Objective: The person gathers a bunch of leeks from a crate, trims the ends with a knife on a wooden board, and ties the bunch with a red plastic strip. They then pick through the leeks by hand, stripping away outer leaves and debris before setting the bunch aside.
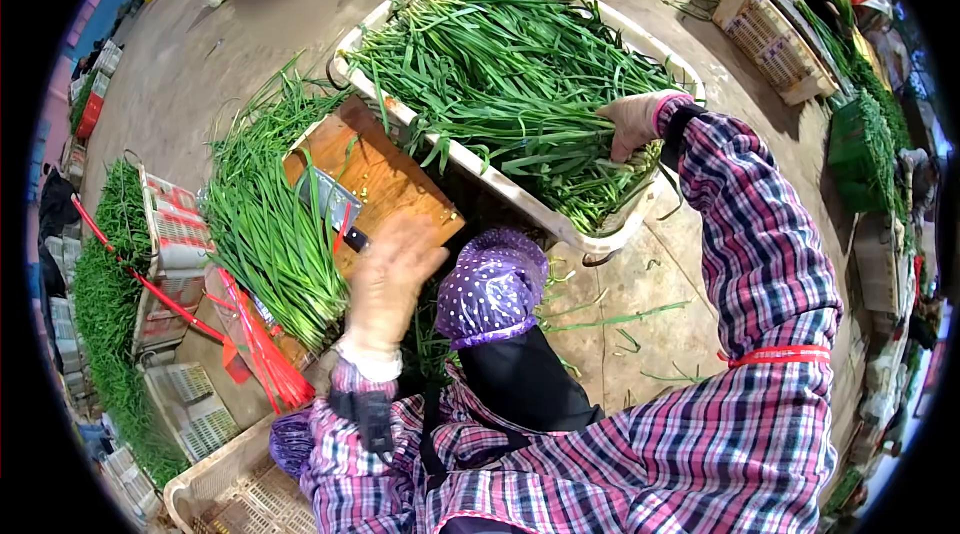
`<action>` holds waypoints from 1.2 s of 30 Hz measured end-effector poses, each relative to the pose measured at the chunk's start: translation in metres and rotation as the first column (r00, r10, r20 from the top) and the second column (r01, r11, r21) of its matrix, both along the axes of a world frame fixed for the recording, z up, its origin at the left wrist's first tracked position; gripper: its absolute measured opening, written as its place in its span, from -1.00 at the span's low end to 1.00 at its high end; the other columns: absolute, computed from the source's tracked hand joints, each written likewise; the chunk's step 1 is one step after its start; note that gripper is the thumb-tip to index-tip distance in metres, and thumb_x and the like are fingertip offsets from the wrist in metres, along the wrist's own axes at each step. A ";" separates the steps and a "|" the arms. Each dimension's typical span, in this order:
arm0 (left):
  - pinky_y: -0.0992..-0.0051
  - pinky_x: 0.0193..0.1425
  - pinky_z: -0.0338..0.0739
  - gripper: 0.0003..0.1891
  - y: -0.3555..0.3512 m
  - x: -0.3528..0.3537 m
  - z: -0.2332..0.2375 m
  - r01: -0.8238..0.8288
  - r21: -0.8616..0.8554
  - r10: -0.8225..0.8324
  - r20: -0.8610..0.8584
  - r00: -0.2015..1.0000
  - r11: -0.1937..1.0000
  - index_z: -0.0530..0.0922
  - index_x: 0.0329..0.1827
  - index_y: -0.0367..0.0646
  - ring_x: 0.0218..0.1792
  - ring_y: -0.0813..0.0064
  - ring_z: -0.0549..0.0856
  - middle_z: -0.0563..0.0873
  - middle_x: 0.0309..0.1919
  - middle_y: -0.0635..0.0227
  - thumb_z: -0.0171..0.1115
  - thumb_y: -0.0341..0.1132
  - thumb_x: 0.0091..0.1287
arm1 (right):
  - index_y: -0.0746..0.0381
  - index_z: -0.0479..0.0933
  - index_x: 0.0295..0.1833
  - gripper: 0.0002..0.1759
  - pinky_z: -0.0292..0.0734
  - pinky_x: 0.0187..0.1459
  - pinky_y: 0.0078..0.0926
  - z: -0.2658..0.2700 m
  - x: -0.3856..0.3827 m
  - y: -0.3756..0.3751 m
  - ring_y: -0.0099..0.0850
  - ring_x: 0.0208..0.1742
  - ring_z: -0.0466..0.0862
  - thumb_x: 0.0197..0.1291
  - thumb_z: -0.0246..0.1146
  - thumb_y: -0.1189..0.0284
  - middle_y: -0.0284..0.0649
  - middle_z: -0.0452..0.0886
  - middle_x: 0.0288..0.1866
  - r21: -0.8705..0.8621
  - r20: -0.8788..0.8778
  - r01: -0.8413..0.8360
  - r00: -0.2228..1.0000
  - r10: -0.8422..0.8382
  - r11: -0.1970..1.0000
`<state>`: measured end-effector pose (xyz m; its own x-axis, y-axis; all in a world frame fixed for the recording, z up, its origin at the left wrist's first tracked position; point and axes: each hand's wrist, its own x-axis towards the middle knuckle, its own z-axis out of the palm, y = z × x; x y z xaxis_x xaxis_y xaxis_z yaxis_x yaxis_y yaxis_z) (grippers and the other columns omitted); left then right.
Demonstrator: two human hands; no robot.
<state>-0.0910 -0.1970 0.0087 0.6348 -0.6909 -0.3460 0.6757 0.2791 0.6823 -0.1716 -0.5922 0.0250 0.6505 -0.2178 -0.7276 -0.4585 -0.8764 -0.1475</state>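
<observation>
My right hand (640,124) is closed round the pale ends of some green stalks (540,124) at the right end of a large white crate (520,196). More long leafy stalks fill that crate. My left hand (385,284), blurred by motion, appears open and empty over the near edge of a wooden board (400,184). A cleaver (335,199) lies on the board, its dark handle pointing towards my left hand. Just left of the board lies a thick bundle of green stalks (275,244), with its pale ends towards me.
Red plastic strips (270,354) lie beside the bundle. An empty-looking crate (250,504) stands at the lower left, and a crate with greens (175,224) at the left. My covered knee (492,289) is below the board. Loose leaves (620,319) litter the floor.
</observation>
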 end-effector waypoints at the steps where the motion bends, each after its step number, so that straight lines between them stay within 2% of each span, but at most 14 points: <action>1: 0.08 0.32 0.38 -0.53 -0.019 -0.010 -0.012 0.080 -0.112 -0.091 -0.102 0.991 0.990 0.39 0.22 -0.31 0.28 0.09 0.41 0.41 0.26 -0.02 0.18 -0.23 0.32 | 0.19 0.46 0.17 -0.28 0.51 -0.02 -0.37 0.005 0.001 0.001 -0.33 -0.08 0.64 -0.22 0.50 0.37 -0.18 0.67 -0.07 0.016 0.017 0.015 1.000 -0.016 1.000; 3: 0.06 0.30 0.38 -0.55 -0.066 -0.033 -0.030 0.103 -0.146 -0.146 -0.325 0.934 0.984 0.39 0.18 -0.36 0.26 0.01 0.41 0.38 0.24 -0.16 0.14 -0.20 0.36 | 0.20 0.47 0.16 -0.30 0.51 -0.03 -0.36 0.019 0.000 0.009 -0.33 -0.10 0.64 -0.21 0.49 0.35 -0.18 0.67 -0.08 0.032 0.013 0.041 0.999 -0.041 0.999; 6: 0.07 0.37 0.22 -0.22 -0.133 -0.060 -0.032 0.274 -0.118 -0.298 -0.326 0.897 0.954 0.12 0.32 -0.35 0.30 0.09 0.29 0.26 0.26 -0.03 0.24 0.04 0.26 | 0.18 0.47 0.15 -0.31 0.52 -0.09 -0.35 0.024 -0.005 0.022 -0.35 -0.16 0.63 -0.19 0.48 0.28 -0.18 0.68 -0.15 0.052 -0.022 0.049 0.999 -0.048 0.997; 8: 0.03 0.39 0.16 -0.15 -0.169 -0.075 -0.049 0.202 -0.058 -0.209 -0.393 0.896 0.978 0.15 0.36 -0.15 0.30 0.14 0.27 0.25 0.29 0.02 0.31 0.14 0.15 | 0.18 0.46 0.17 -0.30 0.52 -0.10 -0.36 0.026 -0.011 0.033 -0.35 -0.16 0.63 -0.17 0.47 0.27 -0.17 0.68 -0.15 0.050 -0.036 0.037 0.999 -0.035 0.998; 10: 0.02 0.40 0.15 -0.09 -0.185 -0.079 -0.054 0.179 -0.165 -0.229 -0.365 0.902 0.970 0.09 0.41 -0.08 0.32 0.13 0.28 0.25 0.32 0.05 0.32 0.18 0.13 | 0.18 0.41 0.22 -0.25 0.54 -0.09 -0.36 0.032 -0.021 0.052 -0.25 -0.14 0.65 -0.14 0.45 0.18 -0.12 0.67 -0.11 0.004 -0.016 -0.026 1.000 0.026 1.000; 14: 0.09 0.37 0.25 -0.12 -0.176 -0.085 -0.037 0.128 -0.199 -0.212 -0.491 0.845 0.972 0.12 0.39 -0.06 0.28 0.14 0.36 0.30 0.29 0.10 0.33 0.18 0.13 | 0.20 0.32 0.27 -0.18 0.58 -0.10 -0.28 0.035 -0.041 0.089 -0.12 -0.08 0.66 -0.10 0.42 0.08 -0.03 0.65 -0.11 -0.174 0.031 -0.061 0.997 0.068 0.983; 18: 0.14 0.29 0.35 -0.23 -0.165 -0.092 -0.047 0.112 -0.076 -0.135 -0.538 0.832 0.991 0.32 0.25 -0.19 0.17 0.13 0.45 0.51 0.12 0.11 0.39 0.10 0.09 | 0.30 0.30 0.01 -0.36 0.59 -0.30 -0.21 0.039 -0.068 0.137 -0.13 -0.31 0.68 0.01 0.35 0.07 -0.08 0.63 -0.35 -0.244 0.088 -0.121 0.985 0.146 0.962; 22: 0.17 0.19 0.45 -0.39 -0.142 -0.104 -0.051 0.201 -0.163 -0.258 -0.650 0.714 0.966 0.43 0.13 -0.13 0.07 0.19 0.52 0.55 0.06 0.17 0.36 0.05 0.12 | 0.38 0.26 0.14 -0.25 0.61 -0.35 -0.27 0.057 -0.093 0.175 -0.17 -0.30 0.69 0.05 0.32 0.03 -0.08 0.63 -0.31 -0.303 0.193 -0.131 0.962 0.195 0.944; 24: 0.23 0.04 0.55 -0.58 -0.129 -0.119 -0.044 0.127 -0.084 -0.153 -0.538 0.829 0.988 0.51 -0.01 -0.09 -0.07 0.28 0.61 0.62 -0.07 0.26 0.27 0.01 0.22 | 0.37 0.28 0.14 -0.23 0.61 -0.37 -0.28 0.063 -0.109 0.193 -0.18 -0.31 0.70 0.04 0.31 0.00 -0.10 0.63 -0.31 -0.315 0.273 -0.144 0.933 0.235 0.938; 27: 0.27 0.02 0.53 -0.66 -0.101 -0.143 -0.047 0.130 -0.127 -0.180 -0.585 0.791 0.983 0.57 -0.09 -0.10 -0.12 0.34 0.62 0.66 -0.18 0.26 0.19 -0.03 0.26 | 0.34 0.29 0.17 -0.15 0.60 -0.39 -0.24 0.069 -0.130 0.218 -0.14 -0.34 0.69 -0.03 0.33 -0.10 -0.10 0.61 -0.33 -0.232 0.283 -0.156 0.933 0.221 0.960; 32: 0.27 0.10 0.51 -0.59 -0.077 -0.161 -0.043 0.233 -0.260 -0.344 -0.577 0.741 0.937 0.54 0.02 -0.18 -0.09 0.28 0.63 0.65 -0.12 0.22 -0.01 -0.05 0.33 | 0.21 0.22 0.28 -0.08 0.58 -0.38 -0.19 0.074 -0.160 0.230 -0.09 -0.37 0.66 -0.05 0.30 -0.18 -0.08 0.56 -0.36 -0.113 0.374 -0.166 0.906 0.197 0.980; 34: 0.25 0.13 0.51 -0.55 -0.074 -0.165 -0.011 0.166 -0.016 -0.162 -0.331 0.930 0.986 0.50 0.08 -0.23 -0.05 0.23 0.63 0.64 -0.06 0.14 -0.01 -0.06 0.33 | 0.19 0.20 0.34 -0.06 0.58 -0.24 -0.19 0.083 -0.173 0.217 -0.07 -0.25 0.66 -0.01 0.27 -0.19 -0.02 0.59 -0.21 -0.015 0.438 -0.111 0.893 0.106 0.994; 35: 0.22 0.17 0.50 -0.52 -0.078 -0.159 -0.039 0.220 -0.260 -0.320 -0.449 0.834 0.940 0.47 0.14 -0.28 0.01 0.19 0.62 0.62 0.02 0.07 -0.03 -0.07 0.32 | 0.14 0.20 0.40 -0.06 0.57 -0.10 -0.26 0.079 -0.185 0.205 -0.13 -0.10 0.66 -0.01 0.32 -0.12 -0.02 0.59 -0.01 0.061 0.553 -0.034 0.833 -0.006 0.998; 36: 0.20 0.15 0.52 -0.54 -0.078 -0.159 -0.028 0.229 -0.342 -0.381 -0.494 0.781 0.911 0.49 0.10 -0.29 -0.02 0.18 0.64 0.64 0.01 0.07 -0.01 -0.11 0.31 | 0.13 0.26 0.39 -0.09 0.55 -0.02 -0.34 0.084 -0.194 0.194 -0.26 -0.03 0.65 -0.06 0.43 0.01 -0.05 0.56 0.10 0.274 0.626 0.076 0.742 -0.238 0.959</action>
<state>-0.2498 -0.2754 -0.0191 0.1371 -0.9253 -0.3537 0.9880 0.1020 0.1162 -0.3656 -0.3978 0.1089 0.9506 -0.2503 -0.1835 -0.3090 -0.7081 -0.6349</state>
